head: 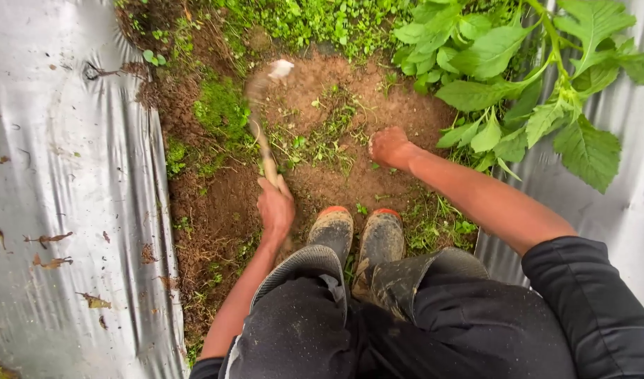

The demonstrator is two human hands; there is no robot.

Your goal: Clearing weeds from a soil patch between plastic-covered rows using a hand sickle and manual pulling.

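Shiny grey plastic sheets (62, 175) lie along both sides of a strip of crumbly brown soil (336, 175) with small weeds. A big plant (518, 77) with broad toothed leaves stands at the strip's right edge. My muddy rubber boots (357, 235) stand mid-strip. My left hand (275, 207) wraps its fingers around a thin wooden hoe (262, 119); its long axis runs away from me, blurred blade at the far end. My right hand (389, 147) is a closed fist above the soil.

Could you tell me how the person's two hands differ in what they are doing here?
The left hand grips a wooden tool handle, blurred at its far end; the right hand holds no tool. The left is near the boots; the right reaches farther out, fisted on the soil beside a leafy plant. Both are bare.
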